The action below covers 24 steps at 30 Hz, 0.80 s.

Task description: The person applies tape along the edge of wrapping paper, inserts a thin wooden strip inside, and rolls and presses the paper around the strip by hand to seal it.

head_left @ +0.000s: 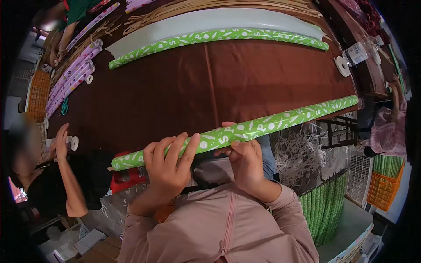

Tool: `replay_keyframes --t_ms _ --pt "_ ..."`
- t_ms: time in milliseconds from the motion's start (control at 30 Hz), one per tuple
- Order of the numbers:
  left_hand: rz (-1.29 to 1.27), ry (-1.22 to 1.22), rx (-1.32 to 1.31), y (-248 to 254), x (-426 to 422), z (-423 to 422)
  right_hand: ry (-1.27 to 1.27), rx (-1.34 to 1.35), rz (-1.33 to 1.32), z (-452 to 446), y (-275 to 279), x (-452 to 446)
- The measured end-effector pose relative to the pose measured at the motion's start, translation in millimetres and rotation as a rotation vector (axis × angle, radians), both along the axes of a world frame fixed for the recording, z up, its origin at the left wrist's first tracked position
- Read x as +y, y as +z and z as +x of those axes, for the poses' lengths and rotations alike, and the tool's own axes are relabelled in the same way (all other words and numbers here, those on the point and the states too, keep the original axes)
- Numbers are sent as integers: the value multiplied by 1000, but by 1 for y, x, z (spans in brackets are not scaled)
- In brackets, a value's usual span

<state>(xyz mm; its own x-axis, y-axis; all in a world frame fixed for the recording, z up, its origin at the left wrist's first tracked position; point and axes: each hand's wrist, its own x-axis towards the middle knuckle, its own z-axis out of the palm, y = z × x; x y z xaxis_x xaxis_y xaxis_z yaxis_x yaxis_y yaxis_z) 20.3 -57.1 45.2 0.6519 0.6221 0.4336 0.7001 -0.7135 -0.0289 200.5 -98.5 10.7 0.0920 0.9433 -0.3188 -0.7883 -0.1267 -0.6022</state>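
A long, thin roll of green wrapping paper [272, 124] with white letters and shapes slants across in front of my body, along the table's near edge. My left hand [169, 164] lies over its left part, fingers spread across the top and curving round it. Farther right, my right hand [247, 168] grips the roll from below, with the thumb against its near side and a fingertip showing beyond it. Across the table lies another green sheet [219, 37], partly rolled, its pale inner side showing.
Purple patterned rolls [72, 81] and brown strips [175, 13] lie on the brown table [153, 94]. A tape roll [342, 66] and a plastic bottle [357, 52] are at right. Green rolls [322, 210] stand in a bin below. Another person's forearm [72, 184] is raised at left.
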Motion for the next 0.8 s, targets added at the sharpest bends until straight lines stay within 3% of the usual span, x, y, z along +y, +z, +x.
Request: replay_keyframes --t_ms 400,700,800 --pt "16 -4 57 4 1 2 6 -90 55 -2 -10 1" --pt "-90 -21 -7 2 4 1 -68 64 152 -3 -14 -3" --pt "-114 -28 -20 4 5 1 -15 -83 50 -3 -14 0"
